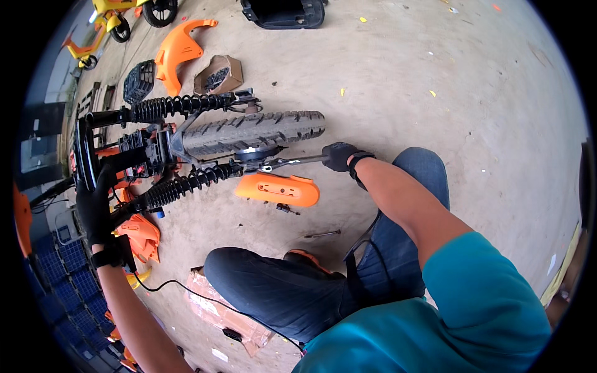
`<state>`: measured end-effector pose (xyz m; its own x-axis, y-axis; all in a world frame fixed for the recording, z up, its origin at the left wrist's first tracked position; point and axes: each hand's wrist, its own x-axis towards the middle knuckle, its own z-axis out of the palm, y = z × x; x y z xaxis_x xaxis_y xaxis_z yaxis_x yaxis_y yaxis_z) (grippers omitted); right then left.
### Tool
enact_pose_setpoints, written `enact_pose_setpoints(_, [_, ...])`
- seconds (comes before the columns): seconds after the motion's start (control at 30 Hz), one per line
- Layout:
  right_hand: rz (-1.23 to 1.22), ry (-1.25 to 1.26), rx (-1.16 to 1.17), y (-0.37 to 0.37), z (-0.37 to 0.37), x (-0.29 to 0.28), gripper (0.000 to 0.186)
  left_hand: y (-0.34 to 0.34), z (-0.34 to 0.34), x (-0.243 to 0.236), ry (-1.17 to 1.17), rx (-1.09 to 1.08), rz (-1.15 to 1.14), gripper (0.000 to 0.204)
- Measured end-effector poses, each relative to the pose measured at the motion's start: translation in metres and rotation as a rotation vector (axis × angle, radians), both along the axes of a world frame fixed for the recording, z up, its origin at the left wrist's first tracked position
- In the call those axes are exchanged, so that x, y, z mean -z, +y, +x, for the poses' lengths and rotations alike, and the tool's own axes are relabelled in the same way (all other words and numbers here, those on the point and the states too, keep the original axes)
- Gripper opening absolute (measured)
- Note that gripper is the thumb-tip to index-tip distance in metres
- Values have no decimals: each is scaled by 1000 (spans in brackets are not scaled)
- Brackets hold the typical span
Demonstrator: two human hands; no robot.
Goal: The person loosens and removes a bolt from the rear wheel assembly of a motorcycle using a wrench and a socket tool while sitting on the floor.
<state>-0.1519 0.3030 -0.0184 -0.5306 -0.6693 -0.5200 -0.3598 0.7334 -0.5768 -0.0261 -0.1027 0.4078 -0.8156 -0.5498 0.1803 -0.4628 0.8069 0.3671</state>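
Note:
In front of me a scooter lies with its treaded tyre (255,132) pointing to the right, between two black coil-spring shocks (186,186). My right hand (339,156), in a black glove, is closed round the end of a long metal wrench (298,161). The wrench's other end reaches the wheel hub (256,153), where its exact seat is hard to make out. At the left my gloved left hand (94,208) is closed on the scooter's black tube frame (87,149). An orange cover (278,189) is beside the hub, below the wrench.
A slim metal tool (323,234) and small metal parts (287,209) lie on the concrete near my boot. Beyond the wheel are a cardboard box (231,69) of small parts and an orange fender (173,56). A black cable (186,287) runs from my left wrist. Flattened cardboard (217,309) lies left of my knee.

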Motion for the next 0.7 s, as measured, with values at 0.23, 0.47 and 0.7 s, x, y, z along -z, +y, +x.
enact_pose_setpoints(0.23, [93,-6,-32,-11,7,12,28,0,-1,-3,-53,-53,-61,34])
enact_pose_setpoints(0.47, [186,133,-22,-29,8,13,26,3,0,0,-19,-41,-90,37])
enact_pose_setpoints(0.7, [294,98,-97,-43,5,33,29,4,-2,2,-15,-2,-31,35])
